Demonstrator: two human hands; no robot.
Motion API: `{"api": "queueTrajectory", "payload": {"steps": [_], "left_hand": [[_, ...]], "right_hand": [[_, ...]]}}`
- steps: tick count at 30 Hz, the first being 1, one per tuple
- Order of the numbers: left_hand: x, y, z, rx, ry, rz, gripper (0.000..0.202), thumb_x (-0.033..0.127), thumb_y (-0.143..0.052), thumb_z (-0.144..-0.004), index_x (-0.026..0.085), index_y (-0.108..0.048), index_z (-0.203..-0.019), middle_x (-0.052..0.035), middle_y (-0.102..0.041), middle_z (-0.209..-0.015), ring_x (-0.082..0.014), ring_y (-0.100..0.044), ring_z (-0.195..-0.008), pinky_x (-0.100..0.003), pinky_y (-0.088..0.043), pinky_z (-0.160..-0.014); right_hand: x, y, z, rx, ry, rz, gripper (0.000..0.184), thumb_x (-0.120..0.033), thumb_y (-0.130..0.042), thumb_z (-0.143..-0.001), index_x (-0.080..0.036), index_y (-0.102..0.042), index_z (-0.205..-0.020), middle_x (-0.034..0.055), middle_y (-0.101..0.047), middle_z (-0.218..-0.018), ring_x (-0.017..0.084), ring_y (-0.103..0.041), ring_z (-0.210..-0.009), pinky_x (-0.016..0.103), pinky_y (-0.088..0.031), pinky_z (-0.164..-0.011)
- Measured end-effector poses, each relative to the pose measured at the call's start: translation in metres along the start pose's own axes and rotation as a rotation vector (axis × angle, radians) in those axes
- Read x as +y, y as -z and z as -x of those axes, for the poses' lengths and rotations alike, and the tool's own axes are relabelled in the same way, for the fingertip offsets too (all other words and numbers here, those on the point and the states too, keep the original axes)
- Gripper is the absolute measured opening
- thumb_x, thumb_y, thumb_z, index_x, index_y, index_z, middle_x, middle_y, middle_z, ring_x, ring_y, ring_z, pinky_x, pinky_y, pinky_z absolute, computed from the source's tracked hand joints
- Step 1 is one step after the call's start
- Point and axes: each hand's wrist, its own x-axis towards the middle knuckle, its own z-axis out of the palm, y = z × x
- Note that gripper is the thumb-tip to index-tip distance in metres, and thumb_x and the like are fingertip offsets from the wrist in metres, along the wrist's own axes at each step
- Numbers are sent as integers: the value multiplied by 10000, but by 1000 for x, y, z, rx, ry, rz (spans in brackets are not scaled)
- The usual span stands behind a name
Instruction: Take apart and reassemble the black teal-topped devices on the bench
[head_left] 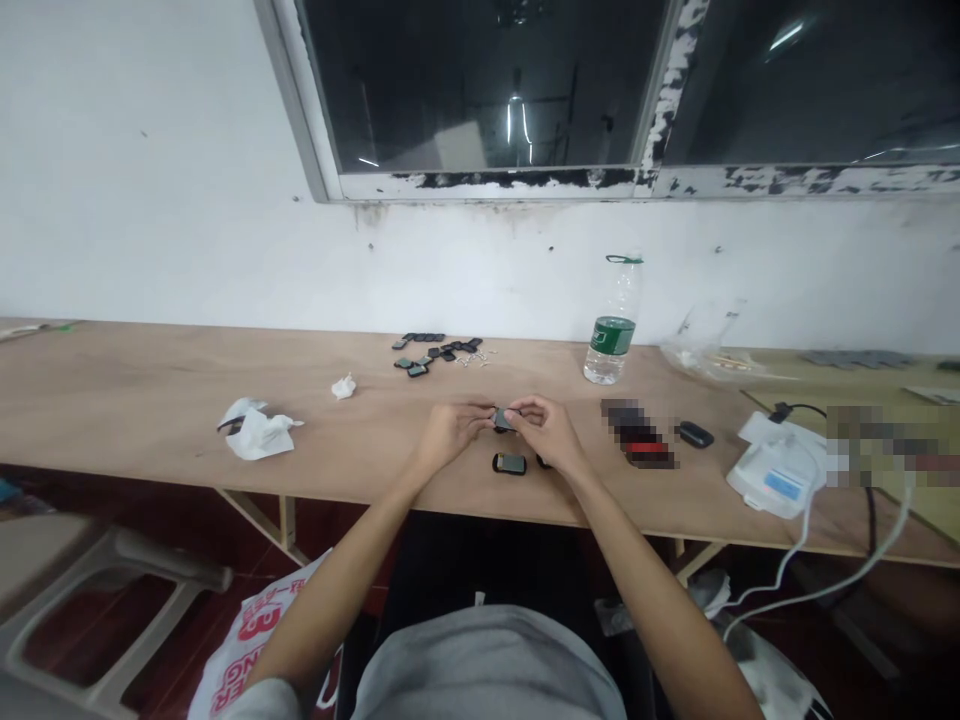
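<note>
Fingers (474,418) of the left hand (448,437) and right hand (546,432) clasp a small dark rectangular casing (502,420) at mid-frame, held just above the pale plywood worktop (187,390); opposed grips steady it. A similar black casing (509,464) lies just below.

Bag: a white plastic bag (255,630) lies on the floor under the table edge, and it has big red printing.
Number on bag: one large red "3" (259,622) can be read.
Letters on bag: red capitals, maybe "NG" and "ER", are folded and only partly seen, so no full word can be read.
Bottle: a clear plastic water bottle (613,325) has a green label (611,335), but its writing is too small to read.
White device: a blue sticker (784,487) on the white device (765,480) is too blurred to read.
</note>
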Motion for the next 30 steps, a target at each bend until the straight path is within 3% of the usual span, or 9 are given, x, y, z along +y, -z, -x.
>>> {"api": "queueTrajectory", "payload": {"steps": [6,13,22,30], "left_hand": [[-6,-6,-1,35,160,215,80,239,-778,-724,191,-799,-784,-80,-777,-1014,-267,-721,-935,-352,-595,-799],[-8,-5,0,-32,245,313,156,282,-851,-591,171,-757,-645,-63,-759,-889,-217,-708,-796,-317,-564,-773],[-23,-16,-2,-138,230,219,113,265,-778,-693,169,-736,-735,-62,-763,-813,-215,-719,-773,-307,-565,-736],[-44,-5,-6,-161,167,-110,143,255,-726,-754,178,-775,-865,-71,-779,-967,-233,-709,-878,-326,-546,-816]], "right_hand": [[1,1,1,-40,-26,8,321,-443,-755,-754,-167,-695,-907,96,-757,-899,218,-722,-833,326,-579,-768],[4,2,1,-123,-22,36,274,-402,-740,-763,-168,-701,-902,91,-763,-918,211,-727,-836,323,-572,-779],[12,1,-2,-117,-54,129,221,-348,-709,-767,-155,-689,-874,99,-752,-866,205,-707,-760,301,-547,-692],[32,5,-2,-155,-8,534,114,-255,-652,-823,-174,-727,-853,62,-749,-808,189,-663,-713,272,-477,-661]]}}
